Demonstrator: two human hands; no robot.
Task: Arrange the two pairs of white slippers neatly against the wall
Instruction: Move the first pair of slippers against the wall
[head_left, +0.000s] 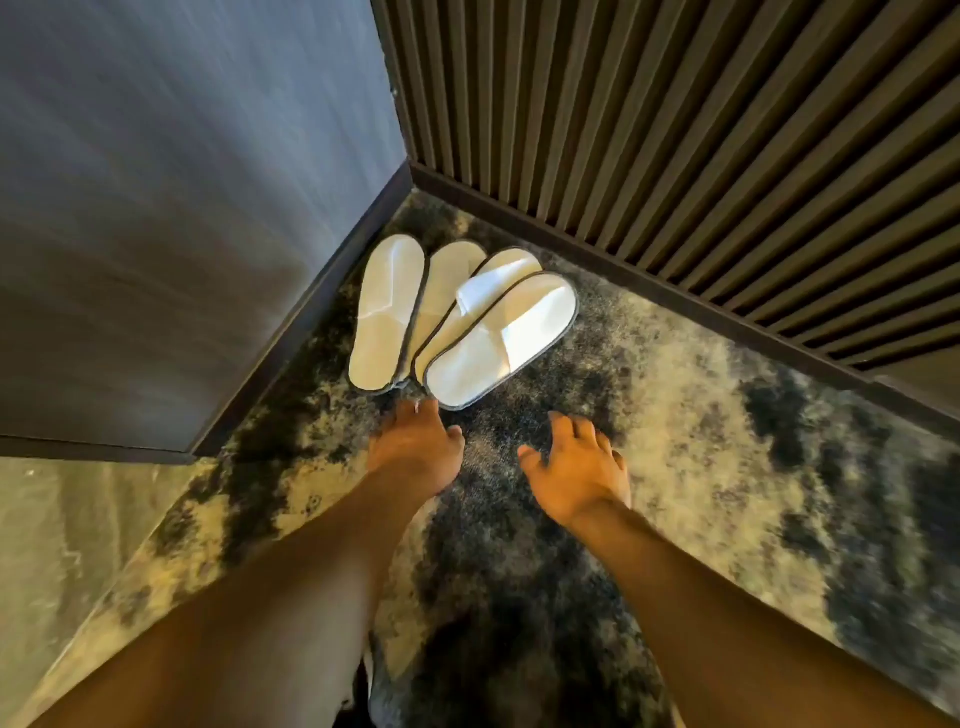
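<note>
Several white slippers with grey trim lie side by side on the carpet in the corner. The leftmost slipper (385, 312) runs along the grey wall (182, 208). A second slipper (445, 283) is partly covered by a third (493, 288). The rightmost slipper (501, 340) overlaps the third and slants to the right. My left hand (415, 449) hovers just below the slippers' heels, fingers apart, holding nothing. My right hand (576, 475) is further right over the carpet, fingers spread, empty.
A dark baseboard (306, 322) runs under the grey wall. A ribbed brown panel wall (675, 130) with its own skirting closes the corner on the right. The mottled dark-and-beige carpet (727, 441) spreads to the right and toward me.
</note>
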